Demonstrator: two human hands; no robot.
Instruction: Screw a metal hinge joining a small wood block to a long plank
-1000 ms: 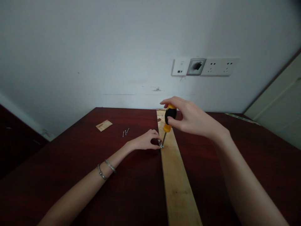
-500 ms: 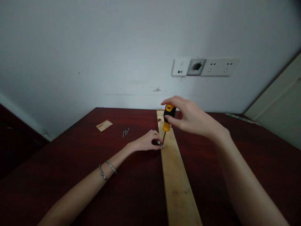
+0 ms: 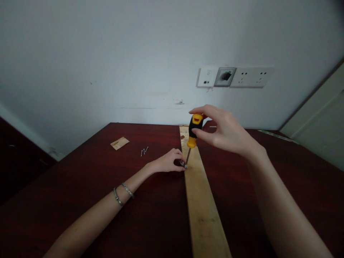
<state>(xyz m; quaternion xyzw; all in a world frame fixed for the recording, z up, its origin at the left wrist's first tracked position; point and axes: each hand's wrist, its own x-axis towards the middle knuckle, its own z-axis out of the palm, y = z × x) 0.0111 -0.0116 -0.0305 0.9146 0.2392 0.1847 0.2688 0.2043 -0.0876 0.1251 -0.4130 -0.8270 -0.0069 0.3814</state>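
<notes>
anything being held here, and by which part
The right grip holds the screwdriver by its handle. The left grip is at a small metal piece on the board's edge; whether it's held cannot be told.

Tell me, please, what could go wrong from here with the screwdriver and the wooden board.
The slanted screwdriver might slip at the small metal piece and jab the left grip, close beside it. The wooden board might shift, since no clamp shows on it. The three loose screws, lying near the left grip, might roll away if brushed.
</notes>
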